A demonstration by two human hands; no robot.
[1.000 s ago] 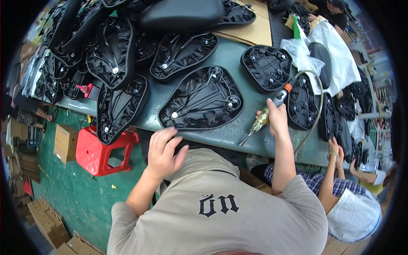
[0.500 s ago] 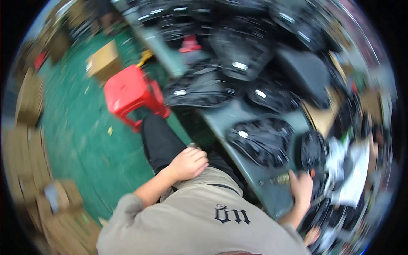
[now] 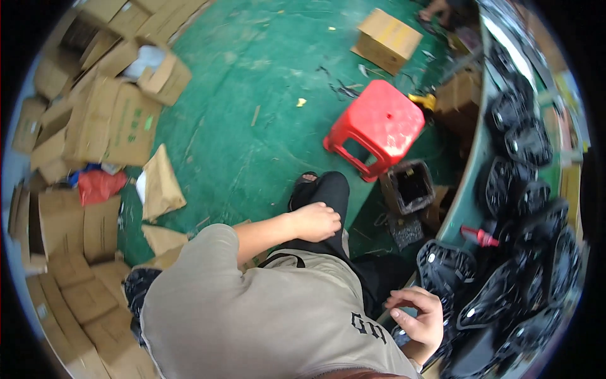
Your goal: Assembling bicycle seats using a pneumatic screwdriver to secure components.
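My left hand [image 3: 317,221] rests on my thigh in dark trousers [image 3: 332,189], its fingers curled under. What it holds, if anything, is hidden. Low at the right, my right hand [image 3: 421,319] hovers by the near edge of the workbench [image 3: 464,183], fingers bent and thumb apart, with nothing seen in it. Just beyond this hand lies a black moulded shell with ribs [image 3: 445,265]. Beside it are several more black shells, one of them a long piece [image 3: 492,297]. A small red clip-like piece [image 3: 480,236] lies among them.
A red plastic stool [image 3: 385,123] stands ahead on the green floor, next to a lined bin [image 3: 409,188]. A cardboard box [image 3: 388,41] and a yellow tool [image 3: 423,101] lie beyond. Cardboard cartons [image 3: 117,120] pile up along the left. Another person's foot [image 3: 435,12] shows at the top.
My view has swung left, so the bench now sits at the right. My right hand has left the slim yellow-green tool on the bench. My left hand stays at my thigh.
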